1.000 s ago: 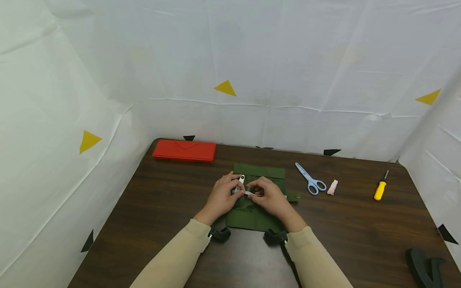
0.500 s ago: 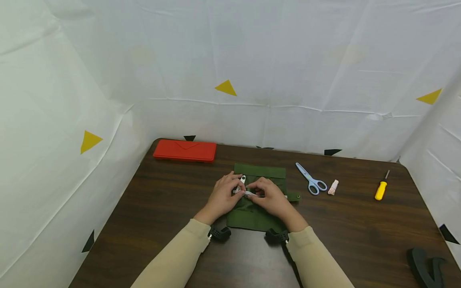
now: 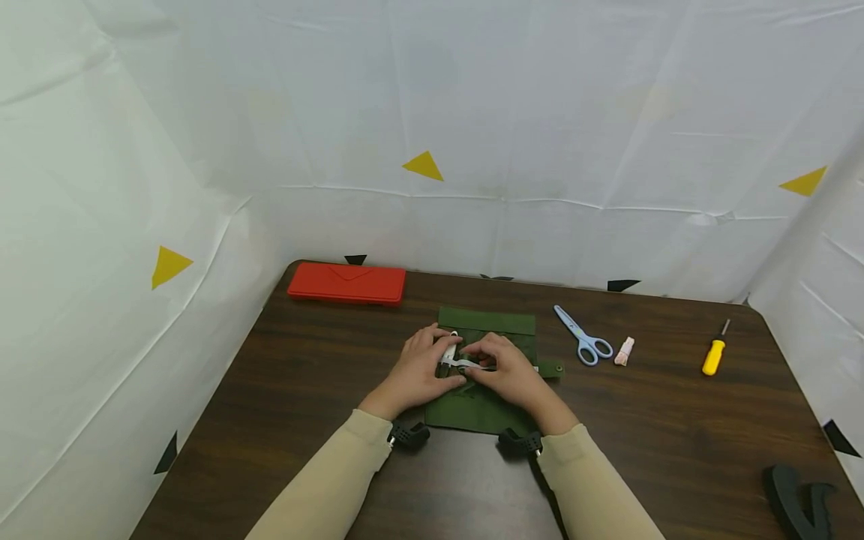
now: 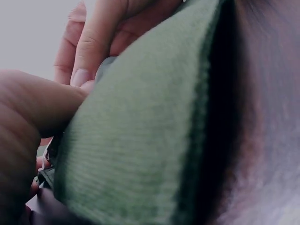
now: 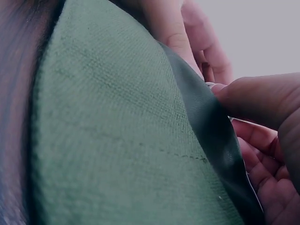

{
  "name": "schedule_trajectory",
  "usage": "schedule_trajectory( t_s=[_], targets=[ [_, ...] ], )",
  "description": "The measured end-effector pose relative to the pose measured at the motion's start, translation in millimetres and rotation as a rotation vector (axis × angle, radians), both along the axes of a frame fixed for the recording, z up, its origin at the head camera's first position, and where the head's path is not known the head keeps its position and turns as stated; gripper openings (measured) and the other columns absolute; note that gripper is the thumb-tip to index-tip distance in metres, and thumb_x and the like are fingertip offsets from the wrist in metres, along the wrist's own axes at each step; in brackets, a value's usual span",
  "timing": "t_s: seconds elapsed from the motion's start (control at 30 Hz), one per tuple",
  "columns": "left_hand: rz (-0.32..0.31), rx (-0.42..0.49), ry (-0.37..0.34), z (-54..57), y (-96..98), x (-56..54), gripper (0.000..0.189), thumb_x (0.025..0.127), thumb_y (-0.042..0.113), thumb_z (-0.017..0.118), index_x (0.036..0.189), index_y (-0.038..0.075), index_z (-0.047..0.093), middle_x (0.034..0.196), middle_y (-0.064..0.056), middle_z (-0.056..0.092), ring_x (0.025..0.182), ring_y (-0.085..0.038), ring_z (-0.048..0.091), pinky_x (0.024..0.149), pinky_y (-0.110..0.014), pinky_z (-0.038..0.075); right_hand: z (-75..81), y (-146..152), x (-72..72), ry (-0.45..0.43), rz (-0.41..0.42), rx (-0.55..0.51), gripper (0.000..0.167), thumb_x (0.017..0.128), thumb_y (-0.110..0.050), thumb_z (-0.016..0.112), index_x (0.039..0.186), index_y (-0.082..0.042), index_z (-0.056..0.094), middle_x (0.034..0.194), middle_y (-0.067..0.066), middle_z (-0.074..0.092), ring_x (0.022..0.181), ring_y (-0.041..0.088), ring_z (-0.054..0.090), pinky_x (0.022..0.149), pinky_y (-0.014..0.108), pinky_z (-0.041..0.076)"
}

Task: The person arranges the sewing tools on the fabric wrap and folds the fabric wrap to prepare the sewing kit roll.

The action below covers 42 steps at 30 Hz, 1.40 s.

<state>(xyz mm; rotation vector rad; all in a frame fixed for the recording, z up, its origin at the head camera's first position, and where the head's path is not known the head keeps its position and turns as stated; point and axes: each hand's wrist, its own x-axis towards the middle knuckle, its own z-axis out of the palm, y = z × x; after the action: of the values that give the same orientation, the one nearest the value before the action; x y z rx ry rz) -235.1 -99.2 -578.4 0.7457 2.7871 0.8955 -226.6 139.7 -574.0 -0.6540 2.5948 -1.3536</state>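
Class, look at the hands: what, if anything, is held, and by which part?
The right hand appears to pinch the white strip partway along. The left hand touches the green pouch, thumb and fingers apart.

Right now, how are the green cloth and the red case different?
The green cloth lies spread out; the red case looks stiff and closed. The left hand and right hand are at the green cloth; neither touches the red case. Both things lie on the brown table.
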Motion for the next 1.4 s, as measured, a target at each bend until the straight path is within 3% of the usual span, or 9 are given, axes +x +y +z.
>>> schedule_trajectory(
  t_s=[0.17, 0.33, 0.8, 0.97, 1.17, 1.27, 1.4],
  targets=[
    [0.003, -0.064, 0.041, -6.2, 1.0, -1.2, 0.087, 0.093, 0.066, 0.079, 0.160, 0.020, 0.049, 0.169, -0.012, 0.036, 0.163, -0.035, 0.029, 0.134, -0.060, 0.024, 0.3, 1, 0.2, 0.010, 0.008, -0.018, 0.036, 0.101, -0.019, 0.081, 0.136, -0.015, 0.074, 0.117, 0.004, 0.067, 0.109, 0.021, 0.064, 0.100, 0.046, 0.060],
    [-0.015, -0.086, 0.036, -7.0, 1.6, -0.1, 0.102, 0.087, 0.074, 0.079, 0.163, 0.016, 0.044, 0.177, -0.011, 0.029, 0.166, -0.034, 0.024, 0.136, -0.060, 0.021, -0.1, 2, 0.5, 0.017, 0.004, -0.012, 0.037, 0.099, -0.017, 0.083, 0.135, -0.015, 0.075, 0.118, 0.004, 0.067, 0.110, 0.023, 0.065, 0.100, 0.046, 0.061],
    [-0.039, -0.154, 0.035, 0.6, 2.3, 1.6, 0.109, 0.086, 0.073, 0.082, 0.166, 0.013, 0.039, 0.179, -0.011, 0.027, 0.169, -0.031, 0.019, 0.138, -0.059, 0.014, 0.6, 2, -1.2, 0.009, 0.011, 0.003, 0.035, 0.101, -0.019, 0.081, 0.136, -0.016, 0.075, 0.117, 0.001, 0.067, 0.110, 0.018, 0.065, 0.101, 0.043, 0.061],
    [-0.044, -0.158, 0.035, -0.6, 1.2, 1.2, 0.114, 0.082, 0.075, 0.083, 0.167, 0.013, 0.038, 0.179, -0.010, 0.026, 0.169, -0.031, 0.018, 0.138, -0.059, 0.014, -0.6, 3, -1.9, -0.006, 0.015, -0.042, 0.038, 0.101, -0.019, 0.080, 0.138, -0.013, 0.073, 0.123, 0.005, 0.068, 0.113, 0.022, 0.067, 0.103, 0.046, 0.060],
    [-0.045, -0.161, 0.036, -4.0, 0.2, 0.5, 0.118, 0.080, 0.077, 0.084, 0.168, 0.013, 0.037, 0.180, -0.009, 0.025, 0.170, -0.030, 0.017, 0.138, -0.058, 0.014, -1.2, 10, -1.8, -0.052, -0.007, -0.197, 0.035, 0.105, -0.020, 0.076, 0.138, -0.011, 0.072, 0.128, 0.009, 0.068, 0.114, 0.021, 0.068, 0.099, 0.035, 0.061],
    [-0.040, -0.148, 0.027, -2.7, 0.0, 1.1, 0.117, 0.082, 0.075, 0.084, 0.169, 0.013, 0.036, 0.181, -0.009, 0.024, 0.170, -0.031, 0.017, 0.138, -0.058, 0.014, -0.6, 16, -2.2, -0.089, -0.028, -0.348, 0.035, 0.107, -0.019, 0.073, 0.139, -0.004, 0.070, 0.131, 0.017, 0.068, 0.114, 0.021, 0.069, 0.096, 0.027, 0.060],
    [-0.038, -0.132, 0.024, -0.4, 1.1, 1.6, 0.115, 0.085, 0.073, 0.082, 0.170, 0.012, 0.035, 0.182, -0.010, 0.022, 0.170, -0.033, 0.018, 0.139, -0.057, 0.013, 2.0, 32, -3.7, -0.116, -0.064, -0.599, 0.035, 0.107, -0.011, 0.070, 0.135, 0.010, 0.065, 0.130, 0.028, 0.067, 0.114, 0.027, 0.071, 0.097, 0.029, 0.063]
  ],
)
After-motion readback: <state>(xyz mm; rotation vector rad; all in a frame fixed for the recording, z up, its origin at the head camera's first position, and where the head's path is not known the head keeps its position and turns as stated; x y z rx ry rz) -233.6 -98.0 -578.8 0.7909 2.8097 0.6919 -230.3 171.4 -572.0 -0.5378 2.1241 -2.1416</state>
